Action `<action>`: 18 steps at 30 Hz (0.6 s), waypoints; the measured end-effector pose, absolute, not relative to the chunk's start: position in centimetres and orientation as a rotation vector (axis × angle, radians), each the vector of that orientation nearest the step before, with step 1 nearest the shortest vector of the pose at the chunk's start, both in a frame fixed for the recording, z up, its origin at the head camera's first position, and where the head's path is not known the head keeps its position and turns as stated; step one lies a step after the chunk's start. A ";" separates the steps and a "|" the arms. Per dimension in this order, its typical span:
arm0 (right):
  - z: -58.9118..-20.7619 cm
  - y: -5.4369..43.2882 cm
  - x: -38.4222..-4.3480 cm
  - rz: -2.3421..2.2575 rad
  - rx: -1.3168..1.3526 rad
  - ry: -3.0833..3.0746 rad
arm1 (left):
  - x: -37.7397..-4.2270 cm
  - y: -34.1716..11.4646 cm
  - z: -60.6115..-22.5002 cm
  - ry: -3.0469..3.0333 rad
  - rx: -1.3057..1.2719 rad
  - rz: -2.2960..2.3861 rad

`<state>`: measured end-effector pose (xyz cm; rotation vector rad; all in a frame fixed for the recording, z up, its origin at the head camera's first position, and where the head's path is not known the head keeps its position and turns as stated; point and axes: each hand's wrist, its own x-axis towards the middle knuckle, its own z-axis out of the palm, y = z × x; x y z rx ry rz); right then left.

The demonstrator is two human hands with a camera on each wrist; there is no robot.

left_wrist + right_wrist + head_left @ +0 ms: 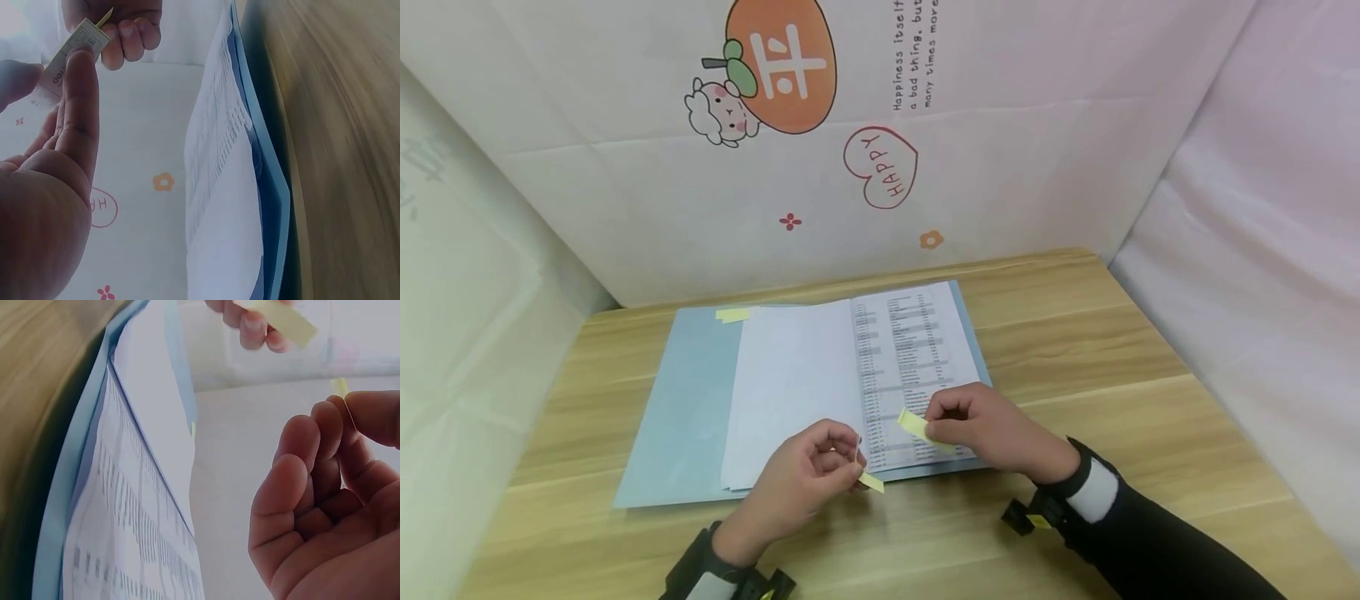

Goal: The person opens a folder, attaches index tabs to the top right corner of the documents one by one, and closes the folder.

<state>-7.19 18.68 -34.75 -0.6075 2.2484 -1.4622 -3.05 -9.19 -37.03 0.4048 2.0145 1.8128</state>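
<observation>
- Right, we see both bare hands over the near edge of an open pale-blue plastic folder point(677, 400) lying flat on the light wood-grain table point(1112, 350).
- Left hand point(805, 483): fingers curled, thumb and forefinger pinching a small yellow paper sticky strip point(871, 481). The strip pokes out to the right of the fingertips, just over the folder's front edge.
- Left wrist view shows that hand pinching a narrow printed white slip point(67, 57); we cannot tell how it relates to the yellow strip.
- Right hand point(985, 429): fingers curled, pinching a second, longer yellow sticky strip point(917, 427). It hovers above the lower part of the printed white sheet point(910, 358).
- Whether the longer strip touches the sheet, we cannot tell.
- In the right wrist view the right hand's fingers point(300, 481) are bent towards the palm; the strip in the far hand point(278, 319) shows at the top edge.
- The two hands sit near each other, not touching.
- Folder contents: a blank white page point(797, 383) on the left, the printed sheet with rows of small text on the right.
- A third small yellow tab point(732, 315) sticks out at the folder's far edge, well apart from both hands.
- Behind the table: a white backdrop cloth point(1000, 167) with an orange cartoon fruit point(790, 67) and a red "HAPPY" heart point(882, 167).
- Black wrist straps with cameras sit on both forearms; the right arm has a dark sleeve point(1157, 542).
</observation>
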 end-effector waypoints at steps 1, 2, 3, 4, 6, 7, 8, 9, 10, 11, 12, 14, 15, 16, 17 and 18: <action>-34.7 18.9 -7.3 -1.463 -0.598 2.255 | -3.0 -9.3 -37.1 1.999 0.408 1.829; -34.8 19.1 -7.3 -1.460 -0.589 2.261 | -3.0 -9.5 -37.1 1.984 0.415 1.844; -34.8 19.3 -7.4 -1.451 -0.582 2.270 | -2.9 -9.6 -37.1 1.970 0.424 1.853; -34.8 19.6 -7.4 -1.441 -0.567 2.275 | -2.9 -9.7 -37.1 1.949 0.433 1.861; -34.9 20.0 -7.6 -1.418 -0.545 2.287 | -2.8 -9.8 -37.1 1.914 0.451 1.866; -34.9 20.2 -7.6 -1.406 -0.533 2.293 | -2.8 -9.8 -37.1 1.905 0.453 1.860; -35.0 20.4 -7.7 -1.396 -0.522 2.299 | -2.8 -9.8 -37.0 1.906 0.455 1.846; -34.9 20.6 -7.7 -1.387 -0.510 2.304 | -2.8 -9.7 -37.0 1.913 0.455 1.827; -34.9 20.8 -7.8 -1.378 -0.499 2.311 | -2.8 -9.5 -37.0 1.919 0.454 1.810; -34.9 21.0 -7.9 -1.367 -0.492 2.321 | -2.8 -9.3 -36.9 1.941 0.462 1.784; -34.8 21.2 -7.9 -1.357 -0.484 2.332 | -2.8 -9.0 -36.9 1.961 0.472 1.757; -34.6 21.5 -8.0 -1.346 -0.469 2.348 | -2.9 -8.1 -36.8 2.015 0.528 1.690; -34.6 21.7 -8.1 -1.338 -0.462 2.358 | -2.8 -7.6 -36.8 2.041 0.576 1.651; -34.5 21.9 -8.1 -1.333 -0.460 2.369 | -2.8 -7.0 -36.8 2.075 0.642 1.607; -34.4 22.1 -8.1 -1.331 -0.457 2.377 | -2.7 -6.3 -36.7 2.113 0.722 1.556; -34.4 22.2 -8.2 -1.330 -0.456 2.382 | -2.7 -5.5 -36.7 2.148 0.814 1.500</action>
